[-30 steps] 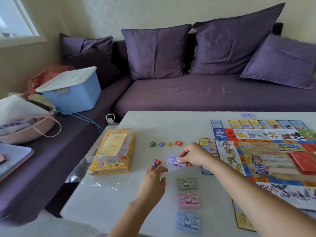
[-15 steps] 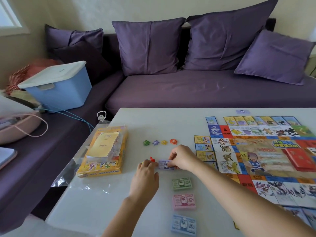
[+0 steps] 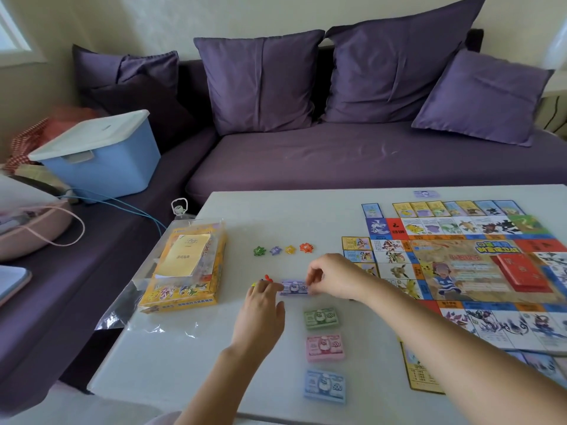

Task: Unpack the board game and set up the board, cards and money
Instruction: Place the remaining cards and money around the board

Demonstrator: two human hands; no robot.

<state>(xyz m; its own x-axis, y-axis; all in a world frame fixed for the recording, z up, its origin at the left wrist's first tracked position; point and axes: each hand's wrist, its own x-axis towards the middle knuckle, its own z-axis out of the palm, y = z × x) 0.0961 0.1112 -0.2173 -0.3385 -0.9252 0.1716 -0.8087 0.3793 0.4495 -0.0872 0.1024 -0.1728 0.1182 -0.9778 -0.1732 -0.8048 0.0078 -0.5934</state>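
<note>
The game board (image 3: 460, 271) lies unfolded on the right of the white table (image 3: 184, 348), with a red card deck (image 3: 521, 271) on it. Four money stacks form a column: purple (image 3: 293, 287), green (image 3: 320, 318), pink (image 3: 324, 348) and blue (image 3: 325, 385). My right hand (image 3: 333, 277) pinches the right end of the purple stack. My left hand (image 3: 260, 311) lies flat with its fingertips touching that stack's left end. Small red and yellow pawns (image 3: 267, 277) sit at those fingertips. Four star tokens (image 3: 283, 249) lie in a row behind.
The yellow game box (image 3: 187, 271) with a booklet on it lies in a clear plastic bag at the table's left edge. Property cards (image 3: 423, 378) lie around the board. A purple sofa with cushions (image 3: 306, 164) and a blue lidded bin (image 3: 98, 154) stand behind.
My right hand has lowered the purple stack onto the table above the green one. My left hand has slid forward until its fingertips touch the stack's left end.
</note>
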